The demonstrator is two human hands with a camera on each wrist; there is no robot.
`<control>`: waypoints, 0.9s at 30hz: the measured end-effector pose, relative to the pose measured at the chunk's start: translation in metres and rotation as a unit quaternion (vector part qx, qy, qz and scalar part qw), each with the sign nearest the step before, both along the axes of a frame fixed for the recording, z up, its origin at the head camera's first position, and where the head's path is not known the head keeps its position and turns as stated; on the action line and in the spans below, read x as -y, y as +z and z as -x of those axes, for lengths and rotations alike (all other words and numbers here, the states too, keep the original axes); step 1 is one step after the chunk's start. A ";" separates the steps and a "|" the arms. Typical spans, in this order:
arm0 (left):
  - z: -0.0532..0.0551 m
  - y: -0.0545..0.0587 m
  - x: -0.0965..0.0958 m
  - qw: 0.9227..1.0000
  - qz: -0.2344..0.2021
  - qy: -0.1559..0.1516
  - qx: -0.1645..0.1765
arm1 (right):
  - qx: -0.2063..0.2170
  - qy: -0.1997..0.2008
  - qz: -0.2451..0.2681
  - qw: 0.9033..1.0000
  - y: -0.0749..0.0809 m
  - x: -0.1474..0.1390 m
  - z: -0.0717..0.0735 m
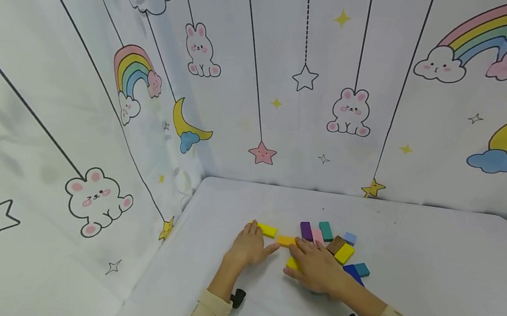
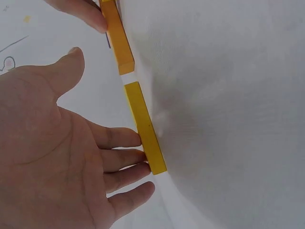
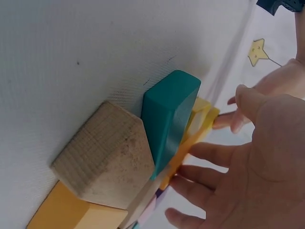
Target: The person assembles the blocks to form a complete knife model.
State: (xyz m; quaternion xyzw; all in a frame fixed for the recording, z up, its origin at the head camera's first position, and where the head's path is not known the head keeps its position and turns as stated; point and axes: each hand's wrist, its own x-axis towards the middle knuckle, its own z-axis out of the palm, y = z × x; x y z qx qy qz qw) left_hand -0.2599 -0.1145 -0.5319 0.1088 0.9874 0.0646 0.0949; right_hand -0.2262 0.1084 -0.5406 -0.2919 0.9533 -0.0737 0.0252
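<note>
On the white table, my left hand [image 1: 247, 248] lays its fingertips against the side of a yellow block [image 2: 145, 126]. The fingers look nearly straight in the left wrist view, and the thumb stands apart from the block. An orange block [image 1: 286, 242] lies just right of the yellow one, with a small gap between their ends. My right hand [image 1: 318, 269] reaches over the block group, its extended fingertips at the orange block. Another yellow block [image 1: 292, 263] is partly hidden under this hand. Close to its fingers, the right wrist view has a teal block [image 3: 169, 109] and a bare wood block [image 3: 112, 157].
Several coloured blocks lie flat behind and right of my right hand, among them purple [image 1: 306, 230], green [image 1: 326, 231], light blue [image 1: 350, 238], brown [image 1: 335, 244] and dark blue [image 1: 353, 273]. A patterned cloth wall [image 1: 243, 92] rises behind the table's far edge.
</note>
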 end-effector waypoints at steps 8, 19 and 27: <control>0.002 0.004 0.007 1.000 -0.001 0.004 -0.005 | 0.009 0.002 -0.003 1.000 0.000 0.007 0.008; 0.004 0.002 0.012 0.999 -0.032 0.008 -0.014 | 0.031 -0.013 -0.011 0.999 0.006 0.018 0.018; 0.005 0.001 0.012 0.999 -0.024 0.015 -0.022 | 0.032 -0.021 -0.020 0.999 0.001 0.023 0.025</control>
